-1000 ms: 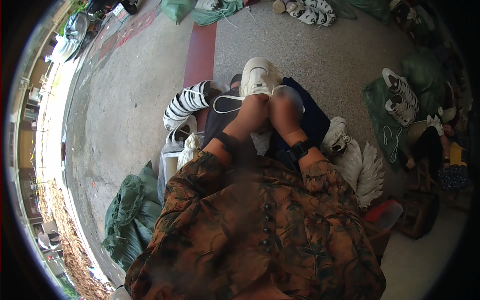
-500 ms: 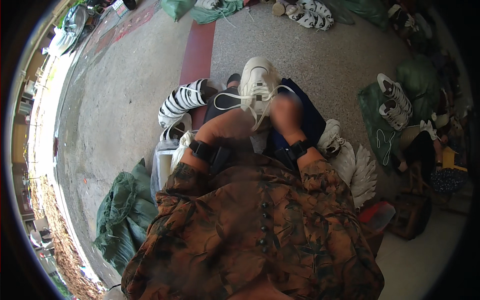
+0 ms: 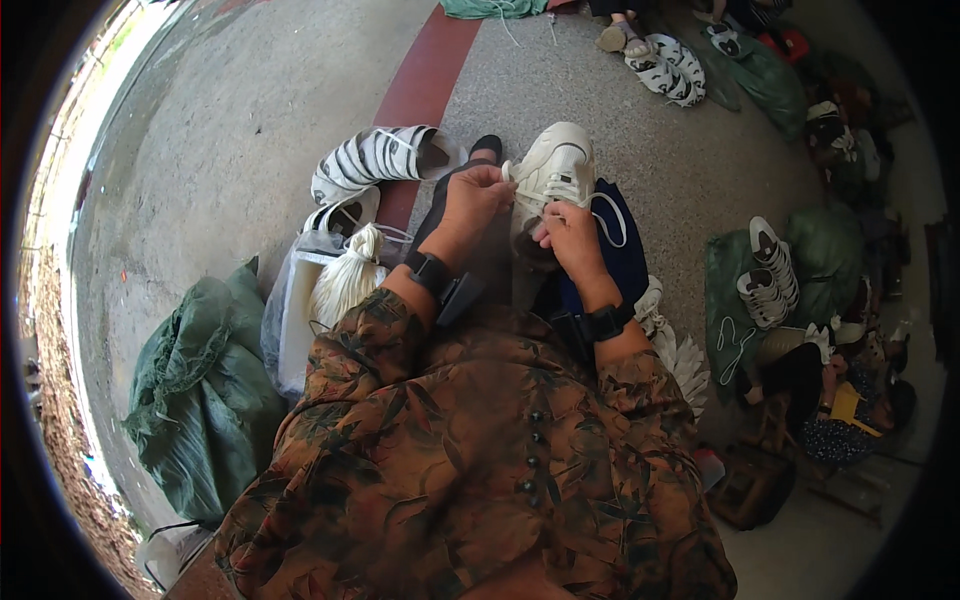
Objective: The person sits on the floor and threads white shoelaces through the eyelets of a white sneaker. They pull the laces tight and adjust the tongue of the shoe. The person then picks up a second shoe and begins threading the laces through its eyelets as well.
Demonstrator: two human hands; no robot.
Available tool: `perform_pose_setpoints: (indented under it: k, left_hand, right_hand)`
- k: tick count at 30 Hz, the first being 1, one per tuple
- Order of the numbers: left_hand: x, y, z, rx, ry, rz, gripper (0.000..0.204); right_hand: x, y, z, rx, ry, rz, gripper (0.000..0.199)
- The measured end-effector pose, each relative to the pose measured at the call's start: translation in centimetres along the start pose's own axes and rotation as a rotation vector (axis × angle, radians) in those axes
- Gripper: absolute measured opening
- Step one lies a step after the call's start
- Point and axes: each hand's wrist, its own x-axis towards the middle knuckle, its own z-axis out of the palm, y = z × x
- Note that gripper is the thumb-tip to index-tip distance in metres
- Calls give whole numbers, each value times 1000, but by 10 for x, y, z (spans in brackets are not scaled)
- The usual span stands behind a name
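A cream-white sneaker [image 3: 557,155] rests over my lap, its toe pointing away and its opening toward me. At the left side of the shoe, my left hand [image 3: 474,202] is closed in a pinch on a white shoelace [image 3: 509,171]. My right hand [image 3: 572,236] lies over the right side near the tongue, thumb and fingertips pinched together at the laces. From beside it a loose lace loop bends out to the right over a dark blue cloth [image 3: 622,262] on my leg. Exactly what sits between the right fingertips is partly hidden.
Nested white-and-black shoe uppers [image 3: 370,165] lie left of my legs. Nearby are a bundle of white laces [image 3: 350,280] and a green sack [image 3: 205,390]. More white uppers [image 3: 685,365] are at my right. Farther right, shoes [image 3: 768,280] rest on green sacking near a seated person.
My left hand has moved forward along the shoe's left side and pinches the lace there. The wide left lace loop is gone. My right hand has come down nearer the shoe opening. The view has shifted.
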Motion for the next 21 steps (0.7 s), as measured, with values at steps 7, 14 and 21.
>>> perform_pose_setpoints:
  k: [7, 14, 21]
  left_hand:
    - [6, -2, 16, 182, -64, -24, 5]
    - [0, -6, 27, 904, 26, 319, 9]
    - [0, -27, 21, 1213, -23, 618, 9]
  right_hand:
    - [1, 17, 4, -296, 27, -270, 16]
    - [-3, 6, 9, 261, -14, 129, 18]
    - [3, 11, 13, -306, 101, -232, 16]
